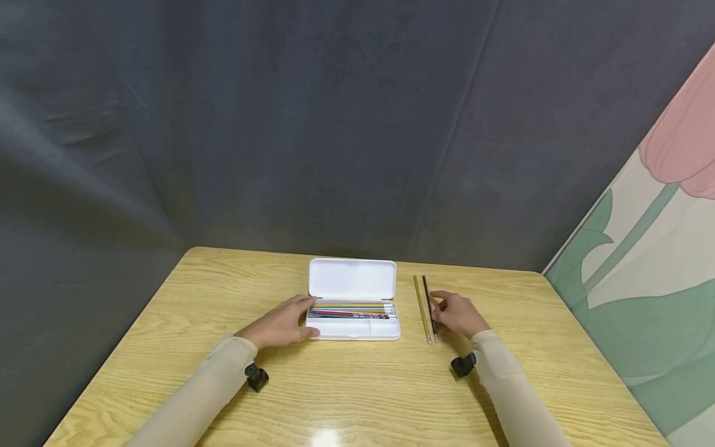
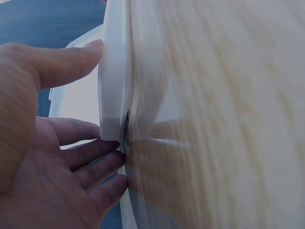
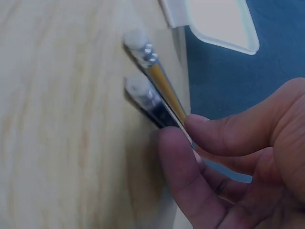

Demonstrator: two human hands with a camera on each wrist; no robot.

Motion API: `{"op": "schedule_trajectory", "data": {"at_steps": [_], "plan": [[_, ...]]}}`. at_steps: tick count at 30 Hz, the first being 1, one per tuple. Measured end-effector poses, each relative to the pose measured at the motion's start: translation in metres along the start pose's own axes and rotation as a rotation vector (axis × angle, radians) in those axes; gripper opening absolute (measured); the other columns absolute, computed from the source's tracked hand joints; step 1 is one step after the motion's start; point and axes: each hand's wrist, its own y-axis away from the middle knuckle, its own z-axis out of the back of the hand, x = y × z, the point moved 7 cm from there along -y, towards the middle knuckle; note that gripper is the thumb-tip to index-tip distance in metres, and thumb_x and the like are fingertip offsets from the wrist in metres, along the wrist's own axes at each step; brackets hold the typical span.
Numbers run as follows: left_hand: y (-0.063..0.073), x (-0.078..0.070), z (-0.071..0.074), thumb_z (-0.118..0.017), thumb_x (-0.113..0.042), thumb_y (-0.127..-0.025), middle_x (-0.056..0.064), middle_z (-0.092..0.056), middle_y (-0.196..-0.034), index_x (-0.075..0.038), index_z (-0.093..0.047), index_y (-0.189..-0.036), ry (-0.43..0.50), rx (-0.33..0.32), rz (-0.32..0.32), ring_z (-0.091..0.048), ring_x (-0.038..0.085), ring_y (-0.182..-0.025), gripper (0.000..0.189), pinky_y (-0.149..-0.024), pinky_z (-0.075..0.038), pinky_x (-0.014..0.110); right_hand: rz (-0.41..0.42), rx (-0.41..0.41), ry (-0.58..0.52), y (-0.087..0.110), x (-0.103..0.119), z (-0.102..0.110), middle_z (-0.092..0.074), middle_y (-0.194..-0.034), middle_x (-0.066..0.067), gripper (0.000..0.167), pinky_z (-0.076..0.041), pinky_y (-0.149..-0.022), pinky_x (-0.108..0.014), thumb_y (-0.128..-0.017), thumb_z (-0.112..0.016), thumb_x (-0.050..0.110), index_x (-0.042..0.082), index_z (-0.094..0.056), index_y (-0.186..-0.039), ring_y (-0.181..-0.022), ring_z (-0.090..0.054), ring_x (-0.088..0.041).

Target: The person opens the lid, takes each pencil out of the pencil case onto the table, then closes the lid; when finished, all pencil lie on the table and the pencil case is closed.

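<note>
A white pencil case (image 1: 337,328) lies with its lid (image 1: 352,279) raised at the back. Several coloured pencils (image 1: 349,307) lie in its rear compartment. My left hand (image 1: 282,324) grips the case's left end, the thumb against the front wall (image 2: 113,81) and the fingers at the end and rear. To the right, my right hand (image 1: 459,314) pinches a black pencil (image 1: 427,295) between thumb and fingers. A yellow pencil (image 1: 420,305) lies close along its left side. In the right wrist view, both pencils' white erasers (image 3: 136,40) show past my fingertips.
The wooden table (image 1: 335,385) reaches back to a dark grey curtain (image 1: 313,136). A flower-patterned cloth (image 1: 659,273) hangs to the right. Small black cameras (image 1: 257,377) sit on both wrists.
</note>
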Motion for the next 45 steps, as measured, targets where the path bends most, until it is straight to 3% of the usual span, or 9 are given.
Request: {"op": "schedule_trajectory", "data": {"at_steps": [7, 11, 15, 18, 21, 28, 32, 37, 45], "plan": [[0.000, 0.000, -0.002, -0.071, -0.043, -0.094, 0.015, -0.030, -0.166, -0.010, -0.034, -0.159, 0.004, -0.001, -0.004, -0.031, 0.037, -0.153, 0.082, -0.122, -0.033, 0.057, 0.012, 0.002, -0.141, 0.001, -0.002, 0.016, -0.066, -0.104, -0.017, 0.057, -0.062, -0.065, -0.032, -0.094, -0.056, -0.001, 0.002, -0.046, -0.150, -0.077, -0.068, -0.018], [0.000, 0.000, -0.001, -0.071, -0.043, -0.094, 0.015, -0.030, -0.166, -0.010, -0.033, -0.159, 0.000, -0.004, -0.002, -0.031, 0.037, -0.154, 0.082, -0.122, -0.033, 0.057, 0.111, -0.054, -0.272, 0.001, 0.010, 0.033, -0.066, -0.107, -0.018, 0.052, -0.064, -0.076, -0.035, -0.098, -0.060, 0.003, 0.000, -0.048, -0.149, -0.086, -0.071, -0.021], [-0.001, 0.001, 0.001, -0.071, -0.043, -0.094, 0.014, -0.031, -0.166, -0.010, -0.034, -0.159, -0.007, -0.006, 0.001, -0.031, 0.036, -0.154, 0.082, -0.122, -0.033, 0.056, 0.232, -0.118, -0.453, 0.000, 0.030, 0.047, -0.067, -0.107, -0.008, 0.048, -0.062, -0.086, -0.029, -0.099, -0.065, 0.013, 0.002, -0.053, -0.145, -0.094, -0.071, -0.016], [-0.002, 0.000, 0.000, -0.072, -0.043, -0.094, 0.016, -0.031, -0.166, -0.009, -0.034, -0.159, -0.002, -0.007, -0.004, -0.032, 0.037, -0.153, 0.082, -0.122, -0.033, 0.057, 0.301, -0.124, -0.527, -0.001, 0.050, 0.048, -0.067, -0.107, 0.003, 0.050, -0.059, -0.088, -0.022, -0.098, -0.069, 0.019, 0.005, -0.055, -0.144, -0.097, -0.070, -0.010], [-0.002, 0.000, -0.001, -0.072, -0.043, -0.094, 0.016, -0.031, -0.166, -0.009, -0.035, -0.159, 0.008, -0.003, -0.002, -0.032, 0.037, -0.153, 0.083, -0.122, -0.032, 0.057, 0.357, -0.079, -0.548, -0.004, 0.071, 0.040, -0.067, -0.114, 0.003, 0.053, -0.057, -0.090, -0.020, -0.097, -0.070, 0.020, 0.008, -0.054, -0.146, -0.101, -0.068, -0.006], [-0.001, -0.002, -0.002, -0.071, -0.043, -0.094, 0.014, -0.030, -0.166, -0.011, -0.035, -0.159, 0.009, -0.009, 0.004, -0.030, 0.036, -0.154, 0.080, -0.123, -0.031, 0.056, 0.438, -0.002, -0.454, -0.016, 0.113, 0.000, -0.064, -0.128, -0.026, 0.049, -0.056, -0.092, -0.022, -0.095, -0.070, 0.007, 0.007, -0.058, -0.142, -0.117, -0.064, -0.041], [-0.002, -0.003, -0.002, -0.071, -0.042, -0.094, 0.014, -0.031, -0.166, -0.011, -0.035, -0.159, 0.004, -0.011, 0.005, -0.030, 0.036, -0.154, 0.080, -0.123, -0.031, 0.056, 0.471, 0.021, -0.311, -0.022, 0.123, -0.027, -0.070, -0.120, -0.019, 0.044, -0.059, -0.095, -0.033, -0.092, -0.073, 0.003, 0.006, -0.064, -0.135, -0.110, -0.069, -0.033], [-0.002, -0.005, -0.002, -0.072, -0.041, -0.094, 0.015, -0.032, -0.165, -0.010, -0.036, -0.158, 0.002, -0.013, 0.005, -0.032, 0.037, -0.153, 0.080, -0.123, -0.032, 0.057, 0.435, 0.111, -0.208, -0.025, 0.121, -0.053, -0.072, -0.117, -0.011, 0.042, -0.060, -0.095, -0.035, -0.091, -0.074, 0.003, 0.011, -0.067, -0.131, -0.108, -0.070, -0.025], [-0.002, -0.003, -0.002, -0.072, -0.041, -0.094, 0.014, -0.031, -0.166, -0.011, -0.035, -0.159, -0.008, -0.014, 0.008, -0.032, 0.036, -0.153, 0.080, -0.123, -0.032, 0.056, 0.426, 0.108, -0.137, -0.026, 0.118, -0.062, -0.074, -0.106, -0.007, 0.037, -0.061, -0.088, -0.032, -0.089, -0.075, 0.002, 0.013, -0.071, -0.124, -0.098, -0.070, -0.017]]}}
